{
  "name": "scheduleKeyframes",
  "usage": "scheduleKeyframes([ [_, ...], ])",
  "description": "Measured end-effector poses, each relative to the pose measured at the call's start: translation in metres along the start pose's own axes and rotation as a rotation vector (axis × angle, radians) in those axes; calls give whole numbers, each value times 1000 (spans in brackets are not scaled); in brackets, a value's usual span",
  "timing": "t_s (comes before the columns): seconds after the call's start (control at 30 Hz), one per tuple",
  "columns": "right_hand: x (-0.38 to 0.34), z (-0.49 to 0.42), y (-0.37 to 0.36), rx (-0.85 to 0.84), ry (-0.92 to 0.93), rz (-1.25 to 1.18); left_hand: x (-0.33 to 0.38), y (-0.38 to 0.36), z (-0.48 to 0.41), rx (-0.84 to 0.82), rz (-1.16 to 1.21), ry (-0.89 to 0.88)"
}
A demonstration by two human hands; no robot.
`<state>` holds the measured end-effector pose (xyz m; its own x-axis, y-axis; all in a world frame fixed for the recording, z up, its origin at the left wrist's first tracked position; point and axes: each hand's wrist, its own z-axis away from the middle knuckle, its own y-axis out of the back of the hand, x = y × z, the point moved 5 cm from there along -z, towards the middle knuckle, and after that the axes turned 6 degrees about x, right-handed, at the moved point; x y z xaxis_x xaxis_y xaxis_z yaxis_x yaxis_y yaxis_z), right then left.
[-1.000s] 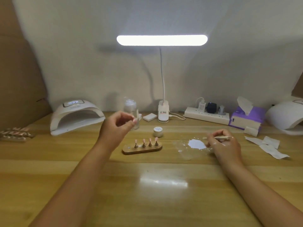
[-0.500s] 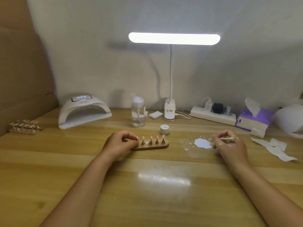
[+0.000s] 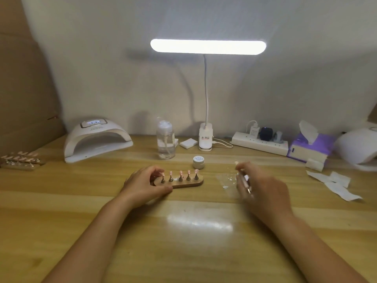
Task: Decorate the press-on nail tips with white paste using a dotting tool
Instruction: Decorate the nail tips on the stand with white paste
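Your left hand (image 3: 145,185) is the one at the work. Its thumb and fingers are curled round the left end of the wooden holder (image 3: 183,183) and pinch it flat on the table (image 3: 183,252). Your right hand (image 3: 265,188) is off to the right and looks blurry. Its fingers seem curled round the dotting tool (image 3: 243,181), a thin pale stick that points away from you. You cannot tell which end is the working end. So the tool has to go left to reach the nails, across a bit of bare table. The holder is long from left to right, and so the row lies sideways in front of you. The nail tips (image 3: 181,173) are five small pink ones, and each stands up on its own little metal peg. They are too small to show if any white is on them. The white paste (image 3: 229,178) sits on a clear sheet just left of your right fingers, and your hand partly hides it. A little farther, just behind the right end of the holder, stands a small round jar (image 3: 198,161) with its lid on. Far back stand a clear bottle (image 3: 165,139) and a white nail lamp (image 3: 95,139).
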<state>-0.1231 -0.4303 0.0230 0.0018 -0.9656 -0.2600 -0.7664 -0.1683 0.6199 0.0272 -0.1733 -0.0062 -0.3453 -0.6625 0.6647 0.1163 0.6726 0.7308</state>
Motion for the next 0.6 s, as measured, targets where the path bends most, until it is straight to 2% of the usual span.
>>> scheduleKeyframes([
  [0.1,-14,3,-7,-107,143,63,6,0,2,44,-95,-9],
  [0.17,-14,6,-6,-181,145,83,8,-2,6,37,-88,-11],
  [0.27,-10,8,0,-159,148,78,12,-1,9,95,-31,-30],
  [0.47,-4,9,-5,-219,100,-6,22,-5,5,248,2,-156],
  [0.6,-6,12,-15,-312,99,72,20,-7,1,314,20,-169],
])
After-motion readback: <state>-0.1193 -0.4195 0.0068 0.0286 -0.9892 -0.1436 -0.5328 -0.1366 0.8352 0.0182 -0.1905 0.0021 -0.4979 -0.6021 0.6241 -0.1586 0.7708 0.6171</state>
